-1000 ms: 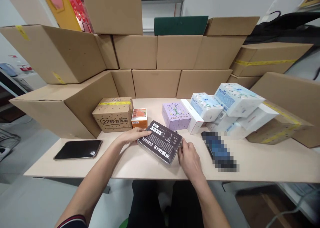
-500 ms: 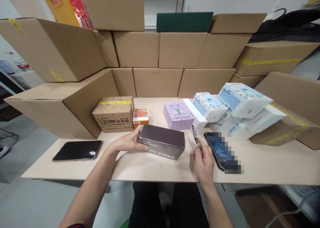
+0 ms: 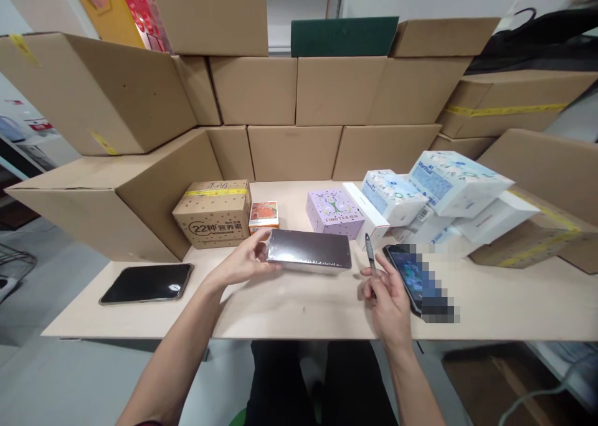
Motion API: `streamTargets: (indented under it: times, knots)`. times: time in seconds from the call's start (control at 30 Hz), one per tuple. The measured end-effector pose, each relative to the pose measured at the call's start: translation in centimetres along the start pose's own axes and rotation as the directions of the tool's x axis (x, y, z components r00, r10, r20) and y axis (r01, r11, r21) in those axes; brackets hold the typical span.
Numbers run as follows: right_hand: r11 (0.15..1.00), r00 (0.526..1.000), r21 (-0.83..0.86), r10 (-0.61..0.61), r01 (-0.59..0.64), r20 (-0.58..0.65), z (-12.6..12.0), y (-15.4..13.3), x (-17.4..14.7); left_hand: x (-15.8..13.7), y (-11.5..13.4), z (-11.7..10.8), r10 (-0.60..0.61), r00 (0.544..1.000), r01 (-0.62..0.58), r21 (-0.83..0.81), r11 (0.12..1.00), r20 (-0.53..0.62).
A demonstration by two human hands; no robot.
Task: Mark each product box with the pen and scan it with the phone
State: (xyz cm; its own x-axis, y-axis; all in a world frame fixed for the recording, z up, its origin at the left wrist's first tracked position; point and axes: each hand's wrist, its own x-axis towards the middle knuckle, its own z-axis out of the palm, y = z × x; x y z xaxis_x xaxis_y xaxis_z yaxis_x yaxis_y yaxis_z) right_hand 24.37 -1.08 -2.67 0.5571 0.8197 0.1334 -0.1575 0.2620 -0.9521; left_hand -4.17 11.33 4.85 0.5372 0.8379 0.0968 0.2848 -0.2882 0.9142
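Observation:
A dark, film-wrapped box (image 3: pixel 308 249) is gripped at its left end by my left hand (image 3: pixel 247 259), thumb in front and fingers behind. Its shiny top faces me, and only a thin strip of the front shows. In my right hand (image 3: pixel 389 298) is a pen (image 3: pixel 370 251), pointing up and away from me, pinched between the fingers. Just behind the dark box stand a small orange box (image 3: pixel 264 215) and a lilac tea box (image 3: pixel 334 214). A phone with a lit screen (image 3: pixel 413 276) lies right beside my right hand.
Another phone (image 3: pixel 146 284) lies at the table's left. Behind it stands a brown printed carton (image 3: pixel 212 217). Tissue packs (image 3: pixel 395 195) and a long white box (image 3: pixel 367 211) are heaped at the right. Stacked cardboard boxes (image 3: pixel 294 152) wall in the back and sides.
The dark box has tipped so its top faces me more and its printed front is mostly out of sight. It has shifted slightly right. My right hand's fingers have loosened around the pen.

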Motion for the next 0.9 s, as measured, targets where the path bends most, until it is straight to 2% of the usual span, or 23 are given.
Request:
streamTargets:
  times: [0.17,0.37,0.47,0.57,0.67,0.77,0.83,0.9]
  knots:
    - [0.995,0.998,0.073,0.066,-0.064,-0.021,-0.1,-0.3,0.0,0.4,0.6,0.4,0.052,0.999,-0.052,-0.001,0.999,-0.003]
    - [0.974,0.991,0.186,0.134,-0.129,-0.015,-0.4,-0.8,-0.1,0.0,0.6,0.3,0.043,0.998,-0.046,0.059,0.997,0.051]
    - [0.963,0.993,0.243,0.106,-0.113,0.045,-0.6,-0.9,-0.2,-0.3,0.7,-0.5,0.026,0.989,-0.031,0.027,0.999,0.147]
    - [0.952,0.992,0.287,0.082,-0.108,0.1,-0.8,-0.8,-0.2,-0.5,0.7,-1.4,0.081,0.954,-0.06,-0.079,0.995,0.29]
    - [0.954,0.983,0.269,0.094,-0.135,0.16,-0.9,-0.6,-0.1,-0.5,0.8,-1.7,0.119,0.919,-0.087,-0.1,0.991,0.377]
    - [0.97,0.971,0.196,0.101,-0.145,0.217,-1.0,-0.5,-0.1,-0.4,1.0,-1.2,0.065,0.903,-0.062,-0.021,0.998,0.424]
    - [0.98,0.968,0.162,0.074,-0.115,0.238,-1.0,-0.5,-0.2,-0.4,1.1,-0.8,0.045,0.905,-0.054,0.008,0.999,0.423]
    - [0.987,0.97,0.136,0.051,-0.085,0.239,-0.9,-0.6,-0.5,-0.3,1.0,-0.5,0.046,0.928,-0.055,0.012,0.998,0.371]
